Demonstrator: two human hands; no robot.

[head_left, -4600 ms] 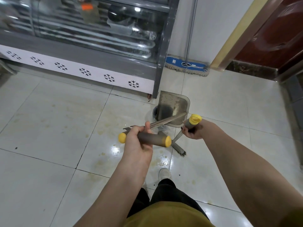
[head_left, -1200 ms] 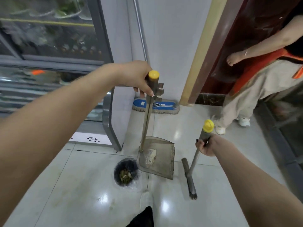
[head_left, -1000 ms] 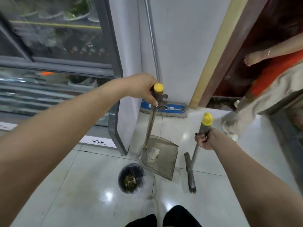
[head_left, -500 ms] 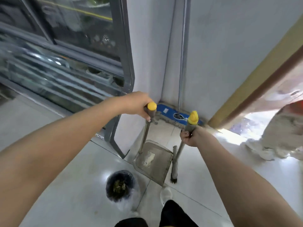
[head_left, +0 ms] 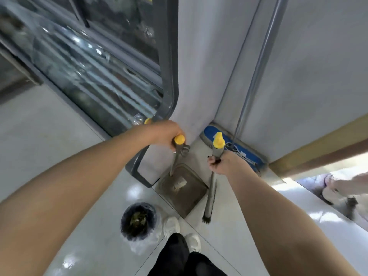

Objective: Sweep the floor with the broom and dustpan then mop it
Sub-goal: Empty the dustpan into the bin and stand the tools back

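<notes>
nearest me, black trousers and white shoes (head_left: 171, 225) on the glossy pale tiled floor (head_left: 79, 246). just left of the shoes a small black bin lined with clear plastic (head_left: 138, 221), leafy rubbish inside.

beyond the shoes, the flat grey metal dustpan (head_left: 182, 189) sits on the floor by the foot of the grey display fridge (head_left: 169, 80), a pale scrap stuck in its tray. my left hand (head_left: 165, 132) is wrapped over the top of its thin upright metal handle with yellow cap (head_left: 179, 140). pan looks light, stiff, a bit tippy on that long stem, so holding at the top grip makes sense.

right beside the pan's right edge, touching or nearly, the grey broom with dark bristle head (head_left: 209, 204) stands head-down on the floor. my right hand (head_left: 221, 163) is closed round the shaft just under the yellow-capped grip (head_left: 218, 143). light, rigid shaft, soft bristles; a lower hold would give more control.

farthest, in the floor corner where the white wall (head_left: 318, 66) meets the fridge side, the blue flat mop head with pale fringe (head_left: 235, 148) lies on the floor, its long silver pole (head_left: 256, 76) leaning up the wall. untouched. head is probably floppy and heavier if wet; grab the pole mid-height. smooth metal, may be slippery.

someone else's shoes (head_left: 334, 194) at the right edge, blurred.
</notes>
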